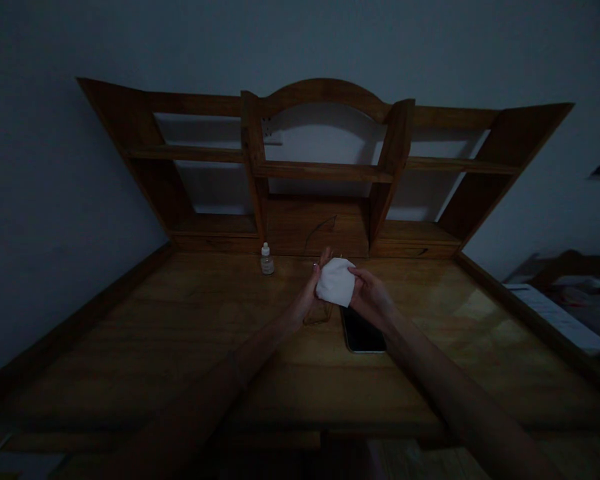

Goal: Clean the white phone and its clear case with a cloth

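Observation:
A soft white cloth (336, 283), perhaps a paper tissue, is held up between my two hands above the desk. My left hand (307, 295) grips its left side, with the fingers partly behind it. On the other side, my right hand (371, 295) pinches the right edge between thumb and fingers. Partly beneath my right hand and forearm lies a dark-screened phone (364, 333) on the desk. Under the cloth shows a thin brownish outline of a small, see-through object (317, 320), whose kind I cannot make out.
A small dropper bottle (267, 260) with a white top stands left of my hands. The wooden desk (180, 333) has a shelf unit (325, 172) along its back and raised side edges. A wall socket (272, 131) shows through the shelf. The room is dim.

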`<state>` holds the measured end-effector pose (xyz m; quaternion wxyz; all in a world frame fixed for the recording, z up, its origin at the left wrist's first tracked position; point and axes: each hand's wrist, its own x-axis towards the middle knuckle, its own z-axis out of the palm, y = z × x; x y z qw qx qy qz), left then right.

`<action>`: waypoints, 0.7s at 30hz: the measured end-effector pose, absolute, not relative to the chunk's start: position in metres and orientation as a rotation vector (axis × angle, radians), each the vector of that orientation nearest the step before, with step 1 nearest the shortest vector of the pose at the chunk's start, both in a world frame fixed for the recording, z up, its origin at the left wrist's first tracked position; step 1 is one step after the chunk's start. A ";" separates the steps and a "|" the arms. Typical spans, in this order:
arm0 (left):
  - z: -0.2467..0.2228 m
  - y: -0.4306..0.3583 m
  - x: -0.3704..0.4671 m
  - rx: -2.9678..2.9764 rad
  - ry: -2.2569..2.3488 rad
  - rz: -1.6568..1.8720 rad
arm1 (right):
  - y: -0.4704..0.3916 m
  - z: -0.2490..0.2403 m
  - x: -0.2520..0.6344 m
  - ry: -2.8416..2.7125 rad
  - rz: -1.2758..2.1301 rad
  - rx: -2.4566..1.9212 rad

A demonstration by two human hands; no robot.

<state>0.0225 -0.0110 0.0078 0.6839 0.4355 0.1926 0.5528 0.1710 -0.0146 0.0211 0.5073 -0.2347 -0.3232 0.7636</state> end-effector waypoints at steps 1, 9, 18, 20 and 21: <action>0.009 -0.011 0.022 0.976 0.448 1.248 | -0.015 0.019 0.170 -0.796 1.845 -0.587; 0.012 -0.009 0.008 0.830 0.600 1.136 | -0.021 -0.004 0.154 -1.024 1.795 -0.806; 0.008 -0.006 0.006 0.865 0.601 1.168 | -0.025 -0.007 0.152 -1.023 1.829 -0.841; 0.010 -0.005 0.004 0.875 0.627 1.189 | -0.025 -0.007 0.151 -0.969 1.858 -0.820; 0.010 -0.005 0.004 0.879 0.631 1.195 | -0.025 -0.008 0.151 -0.936 1.872 -0.807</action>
